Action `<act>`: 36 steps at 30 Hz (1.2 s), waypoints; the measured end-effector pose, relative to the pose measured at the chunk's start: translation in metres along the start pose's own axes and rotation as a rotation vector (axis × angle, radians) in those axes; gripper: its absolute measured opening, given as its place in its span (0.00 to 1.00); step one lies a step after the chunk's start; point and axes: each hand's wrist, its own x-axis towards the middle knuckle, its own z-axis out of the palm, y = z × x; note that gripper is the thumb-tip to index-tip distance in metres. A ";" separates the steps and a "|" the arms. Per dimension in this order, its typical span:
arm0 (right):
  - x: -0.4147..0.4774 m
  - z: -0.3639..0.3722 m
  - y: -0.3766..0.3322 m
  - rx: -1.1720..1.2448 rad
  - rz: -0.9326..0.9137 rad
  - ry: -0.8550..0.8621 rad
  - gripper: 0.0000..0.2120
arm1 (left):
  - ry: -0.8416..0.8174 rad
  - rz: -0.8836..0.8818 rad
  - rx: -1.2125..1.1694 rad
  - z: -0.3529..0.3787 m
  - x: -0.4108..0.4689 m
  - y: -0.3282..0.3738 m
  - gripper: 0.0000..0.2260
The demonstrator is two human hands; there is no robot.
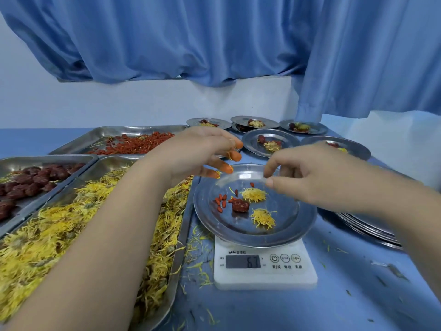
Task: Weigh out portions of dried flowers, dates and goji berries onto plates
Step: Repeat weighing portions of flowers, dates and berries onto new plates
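Plate point(298, 225): on the scale point(265, 278), on the table point(358, 295).
Left hand point(198, 149): fingers loose, empty, above the far rim.
Right hand point(310, 177): thumb and forefinger close at the rim (cannot tell whether they grip it).
Risk: a knocked rim could tip the plate or spoil the reading.
Load: two dried flowers point(254, 194), one date point(240, 206), roughly seven goji berries point(220, 201).
Stock: three trays point(183, 235); five filled plates point(248, 142) behind.

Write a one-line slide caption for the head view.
The left hand and right hand hover above a plate on the scale bearing two dried flowers, a date and goji berries.
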 end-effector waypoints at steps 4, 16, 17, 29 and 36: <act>-0.036 0.030 0.026 0.149 0.136 0.228 0.04 | -0.015 0.002 0.010 -0.001 0.000 0.000 0.07; -0.050 0.070 0.042 0.571 0.553 0.269 0.07 | 0.023 0.004 -0.040 0.000 0.000 -0.002 0.07; -0.050 0.071 0.042 0.631 0.559 0.271 0.07 | 0.033 0.006 -0.040 0.000 0.000 -0.002 0.07; -0.048 0.073 0.037 1.326 0.507 0.405 0.11 | 0.223 0.070 -0.196 -0.002 0.001 0.001 0.07; -0.028 0.045 0.047 1.334 0.506 0.490 0.11 | 0.361 0.105 -0.387 -0.003 0.008 0.000 0.09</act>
